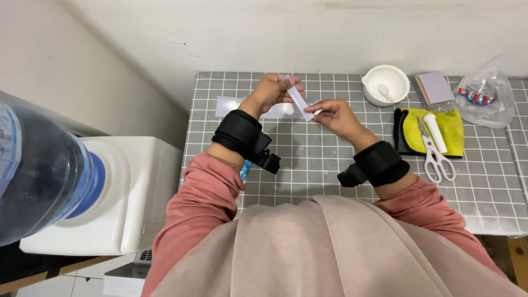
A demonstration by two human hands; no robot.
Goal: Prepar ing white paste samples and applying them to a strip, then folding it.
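Both forearms reach forward over the grey checked tablecloth (308, 165), each wearing a black wrist strap, the sleeves pink. The left hand (272, 91) is raised with its back to the camera, wrist bent inward, fingers curled together around the upper end of a narrow white paper strip (298, 100). The right hand (336, 115) lies lower and nearer the body, palm turned left, thumb and forefinger pinched on the strip's lower end. The strip runs slanted between the two hands, held above the cloth, its top end poking out past the left fingertips.

Under the hands a white sheet (230, 104) lies flat on the cloth. To the right stand a white mortar (386, 83) with a pestle inside, a small lilac pad (434, 88) and a clear plastic bag (484, 96) with wrapped sweets. A yellow cloth (456, 129) bears a white cylinder (435, 133) and white-handled scissors (437, 157). On the left stands a white water dispenser (132, 187) with a blue bottle (33, 170).
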